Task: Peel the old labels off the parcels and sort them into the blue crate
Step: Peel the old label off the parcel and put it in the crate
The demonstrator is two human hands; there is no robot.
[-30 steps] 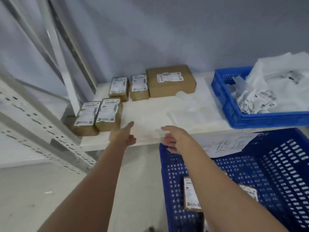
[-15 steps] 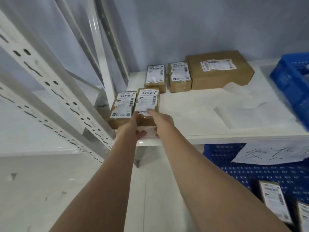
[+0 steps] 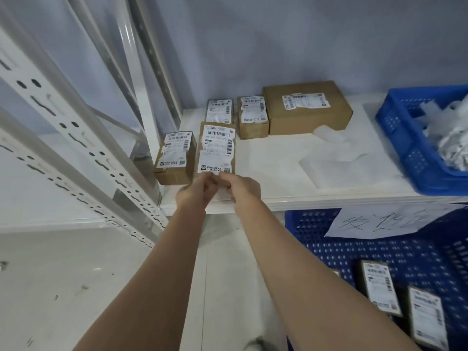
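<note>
Centre of frame: both hands reach to the near end of a small brown cardboard parcel (image 3: 217,148) lying flat on the white shelf board (image 3: 278,173). Left hand (image 3: 196,193) grips the parcel's near edge from the lower left, fingers curled. Right hand (image 3: 241,186) meets it from the lower right, fingertips pinching at the bottom edge of the white printed shipping label (image 3: 216,150) that covers the parcel's top; whether the label has lifted, cannot tell.

A second small labelled parcel (image 3: 174,158) lies just left of it, touching or nearly so. Two more small labelled parcels (image 3: 235,114) and a larger brown labelled box (image 3: 306,107) lie behind, toward the wall.

Lower right: a large blue perforated plastic crate (image 3: 329,239) holds labelled parcels (image 3: 402,300). Right edge: a smaller blue basket (image 3: 405,138) of crumpled white paper scraps on the shelf.
</note>
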